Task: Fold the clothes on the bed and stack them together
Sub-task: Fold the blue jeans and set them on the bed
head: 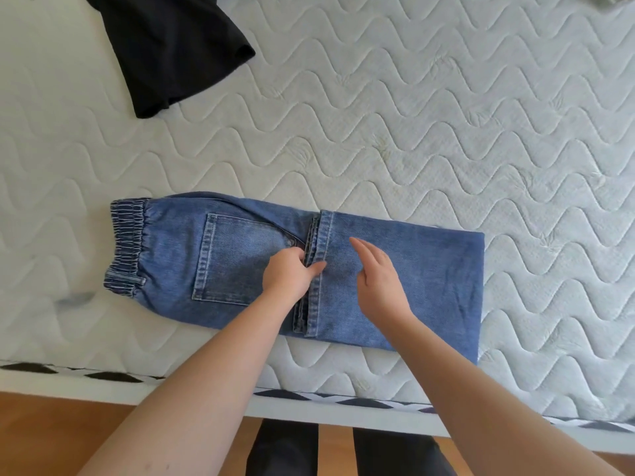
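Blue jeans (240, 262) lie folded near the front edge of a white quilted mattress (446, 132), leg hems doubled back over the seat. The left hand (287, 274) pinches the hems (318, 266); the right hand (379, 283) hovers flat, fingers straight, holding nothing. A black garment (171, 46) lies well apart; no writing is legible.

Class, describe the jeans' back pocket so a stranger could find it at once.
Start at the white quilted mattress, then find the blue jeans near its front edge. The back pocket sits between the elastic waistband and the left hand, outlined in pale stitching.
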The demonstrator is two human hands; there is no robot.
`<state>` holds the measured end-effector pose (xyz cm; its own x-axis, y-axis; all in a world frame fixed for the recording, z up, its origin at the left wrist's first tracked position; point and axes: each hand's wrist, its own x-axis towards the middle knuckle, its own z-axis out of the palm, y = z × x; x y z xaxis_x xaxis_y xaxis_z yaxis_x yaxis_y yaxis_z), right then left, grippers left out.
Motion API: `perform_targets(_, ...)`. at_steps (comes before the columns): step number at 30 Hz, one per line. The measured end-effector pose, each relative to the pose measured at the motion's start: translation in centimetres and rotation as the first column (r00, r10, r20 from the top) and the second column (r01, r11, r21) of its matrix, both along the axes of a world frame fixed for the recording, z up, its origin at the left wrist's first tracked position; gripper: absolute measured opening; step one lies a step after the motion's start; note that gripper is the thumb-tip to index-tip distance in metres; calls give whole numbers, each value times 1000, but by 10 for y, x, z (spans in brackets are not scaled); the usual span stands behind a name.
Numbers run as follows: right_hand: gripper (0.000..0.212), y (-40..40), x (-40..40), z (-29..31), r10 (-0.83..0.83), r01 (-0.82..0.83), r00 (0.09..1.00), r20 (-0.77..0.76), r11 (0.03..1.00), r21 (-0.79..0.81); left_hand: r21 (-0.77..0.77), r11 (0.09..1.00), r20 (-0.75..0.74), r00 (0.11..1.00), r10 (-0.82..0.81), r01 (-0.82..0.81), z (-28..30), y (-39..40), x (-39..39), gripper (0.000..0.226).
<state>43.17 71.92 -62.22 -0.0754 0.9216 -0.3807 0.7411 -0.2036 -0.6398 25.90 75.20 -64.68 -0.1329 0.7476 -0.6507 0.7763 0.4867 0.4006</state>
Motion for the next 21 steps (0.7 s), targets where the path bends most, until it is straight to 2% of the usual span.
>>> perform_targets(4,60,13,-6,1,181,-187,978,105,981,49,28,995,103,991,91,-94,-1,-8,-11,36)
perform_targets(8,59,24,-26,-8,334,-355,917,217,932,70,72,980,160,972,172,-185,-3,-16,-19,14)
perform_targets(10,59,28,-36,-14,378,-407,891,249,910,74,116,972,177,967,183,-205,-4,-17,-24,11)
perform_targets(16,61,34,-46,-37,377,-404,833,405,915,-19,167,959,175,964,199,-228,-2,-15,-30,40)
perform_targets(21,63,37,-44,-43,418,-442,794,441,895,-51,214,941,133,962,238,-262,-2,-3,-26,29)
